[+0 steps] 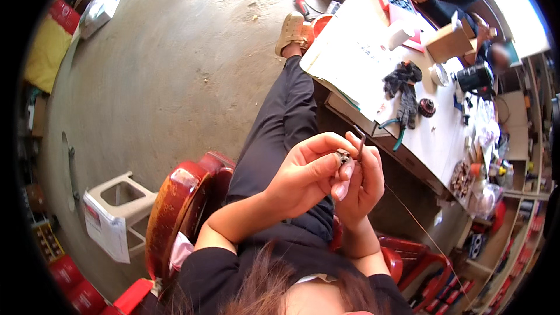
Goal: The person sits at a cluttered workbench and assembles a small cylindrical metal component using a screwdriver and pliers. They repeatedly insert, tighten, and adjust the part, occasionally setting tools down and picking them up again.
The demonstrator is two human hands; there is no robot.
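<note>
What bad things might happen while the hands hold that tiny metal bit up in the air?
The small metal part, pinched by the left hand over the lap, might slip and drop to the grey concrete floor. The thin wire trailing from the right hand might snag on the red chair.

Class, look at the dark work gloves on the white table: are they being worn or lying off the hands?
Off. The gloves lie limp on the table; both bare hands hold a small metal part.

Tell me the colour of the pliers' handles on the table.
Teal green handles of the pliers, seen in the head view.
</note>
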